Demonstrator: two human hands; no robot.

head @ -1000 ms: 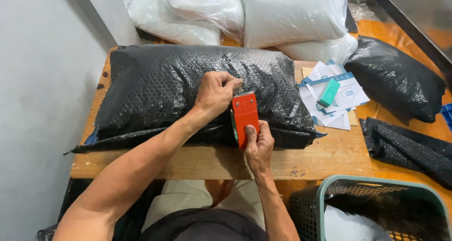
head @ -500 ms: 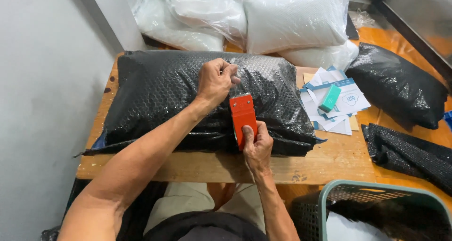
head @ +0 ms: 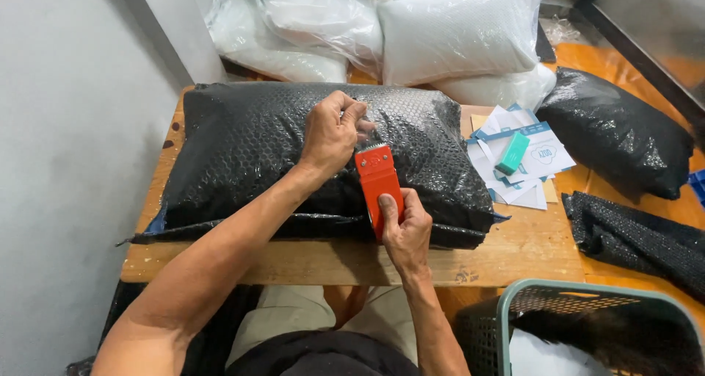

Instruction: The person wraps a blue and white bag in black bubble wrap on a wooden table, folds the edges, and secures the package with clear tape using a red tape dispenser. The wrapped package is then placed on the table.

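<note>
A large black bubble-wrap package (head: 250, 148) lies across a wooden table (head: 514, 251). My right hand (head: 405, 233) grips an orange tape dispenser (head: 378, 178) that stands on the package's near side, toothed end pointing away from me. My left hand (head: 332, 130) rests on top of the package just beyond the dispenser, fingers pinched on the clear tape coming off it.
Papers and a small teal object (head: 512, 153) lie on the table's right end. Clear plastic bags (head: 455, 31) pile up behind. More black bags (head: 617, 134) lie on the orange floor at right. A green-rimmed basket (head: 587, 291) sits near right.
My left hand has moved farther up the package with the tape end, and the dispenser has followed it away from me.
</note>
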